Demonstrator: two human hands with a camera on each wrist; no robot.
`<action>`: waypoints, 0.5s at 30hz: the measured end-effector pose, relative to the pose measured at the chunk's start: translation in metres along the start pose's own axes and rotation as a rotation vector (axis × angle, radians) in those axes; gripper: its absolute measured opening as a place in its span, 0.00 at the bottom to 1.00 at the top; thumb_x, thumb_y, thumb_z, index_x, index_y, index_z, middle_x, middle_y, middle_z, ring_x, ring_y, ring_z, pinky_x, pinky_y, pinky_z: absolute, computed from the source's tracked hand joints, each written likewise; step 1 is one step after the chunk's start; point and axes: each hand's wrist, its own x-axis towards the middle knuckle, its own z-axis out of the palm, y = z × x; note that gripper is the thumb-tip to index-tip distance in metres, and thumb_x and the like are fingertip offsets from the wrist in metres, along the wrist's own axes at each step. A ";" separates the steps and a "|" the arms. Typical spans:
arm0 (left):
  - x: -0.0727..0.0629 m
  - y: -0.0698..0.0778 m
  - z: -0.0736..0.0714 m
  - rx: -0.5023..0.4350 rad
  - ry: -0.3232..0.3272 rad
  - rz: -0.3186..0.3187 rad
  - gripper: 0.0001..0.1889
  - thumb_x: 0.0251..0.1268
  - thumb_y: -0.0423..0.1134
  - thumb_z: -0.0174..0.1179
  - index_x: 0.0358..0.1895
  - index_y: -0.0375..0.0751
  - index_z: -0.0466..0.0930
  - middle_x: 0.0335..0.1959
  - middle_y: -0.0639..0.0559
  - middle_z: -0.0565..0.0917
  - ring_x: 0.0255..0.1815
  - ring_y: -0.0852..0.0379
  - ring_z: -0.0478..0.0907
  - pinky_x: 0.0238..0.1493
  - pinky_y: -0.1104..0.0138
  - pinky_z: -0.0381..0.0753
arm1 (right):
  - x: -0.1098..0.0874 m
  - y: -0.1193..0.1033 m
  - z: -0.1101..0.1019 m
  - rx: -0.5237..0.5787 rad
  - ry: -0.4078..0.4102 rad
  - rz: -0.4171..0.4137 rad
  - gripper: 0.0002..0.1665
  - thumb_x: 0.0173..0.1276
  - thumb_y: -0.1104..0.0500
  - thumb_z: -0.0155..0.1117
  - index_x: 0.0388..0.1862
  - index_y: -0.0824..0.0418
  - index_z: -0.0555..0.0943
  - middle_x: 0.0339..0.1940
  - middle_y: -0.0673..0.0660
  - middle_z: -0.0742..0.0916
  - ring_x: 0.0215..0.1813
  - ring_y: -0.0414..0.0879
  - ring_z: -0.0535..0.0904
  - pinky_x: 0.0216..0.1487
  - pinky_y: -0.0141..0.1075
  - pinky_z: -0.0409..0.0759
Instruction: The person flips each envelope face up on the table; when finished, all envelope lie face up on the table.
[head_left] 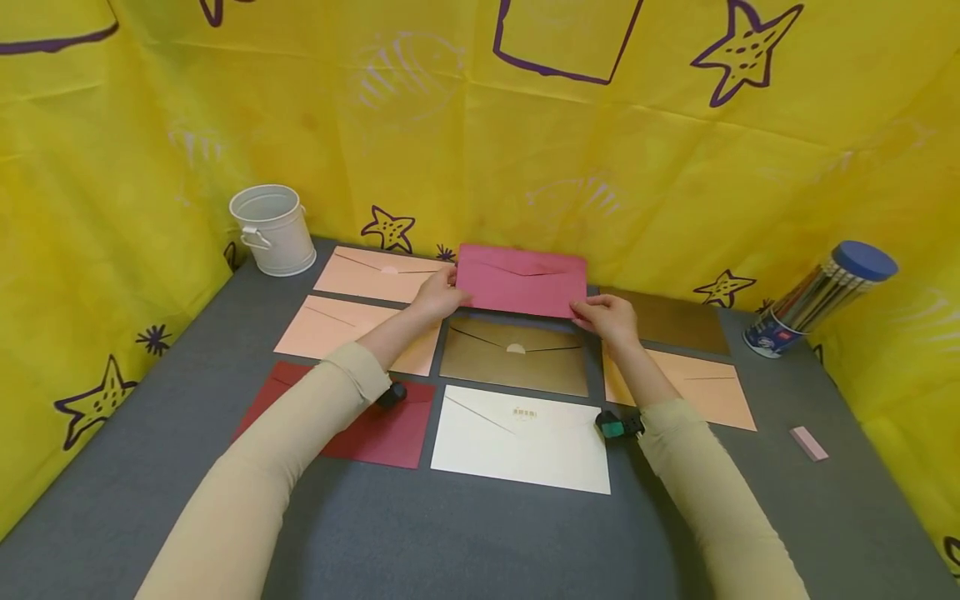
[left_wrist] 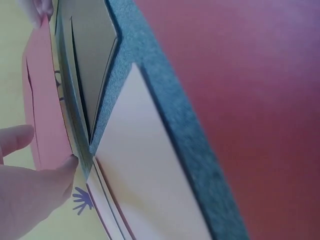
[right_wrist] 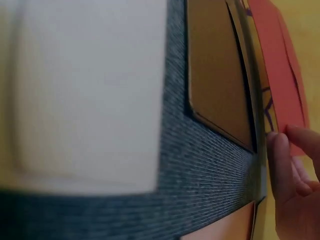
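Both hands hold a pink envelope [head_left: 521, 282] with its flap side toward me, raised off the table at the back middle. My left hand [head_left: 438, 293] pinches its left edge, and the thumb lies near the lower corner in the left wrist view. At the lower right corner my right hand [head_left: 609, 318] pinches it between thumb and fingers. Just in front of it lies a gold-brown envelope [head_left: 513, 367] with a round flap tab. A white envelope [head_left: 517, 442] is nearer to me, and a dark red envelope [head_left: 382, 433] lies partly under my left forearm.
Two peach envelopes [head_left: 367, 287] lie at the left. On the right are a brown envelope [head_left: 678, 321] and a light orange one [head_left: 701, 379], partly behind my right arm. A white bucket [head_left: 277, 233], a pencil tub [head_left: 780, 329] and a pink eraser [head_left: 808, 443] stand farther out.
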 end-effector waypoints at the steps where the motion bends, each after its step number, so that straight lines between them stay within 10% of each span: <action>1: 0.000 0.001 0.001 0.016 -0.012 -0.004 0.32 0.68 0.35 0.57 0.73 0.30 0.57 0.69 0.36 0.67 0.69 0.42 0.64 0.67 0.55 0.66 | 0.001 0.000 -0.001 -0.057 0.006 0.002 0.25 0.64 0.60 0.70 0.53 0.75 0.75 0.36 0.58 0.83 0.26 0.35 0.84 0.35 0.27 0.82; 15: -0.005 -0.002 0.004 0.235 -0.117 0.024 0.32 0.70 0.37 0.54 0.73 0.28 0.56 0.71 0.34 0.64 0.72 0.41 0.61 0.69 0.56 0.63 | 0.004 0.001 -0.003 -0.713 0.030 -0.243 0.18 0.63 0.53 0.71 0.32 0.70 0.84 0.28 0.64 0.88 0.20 0.43 0.84 0.22 0.26 0.76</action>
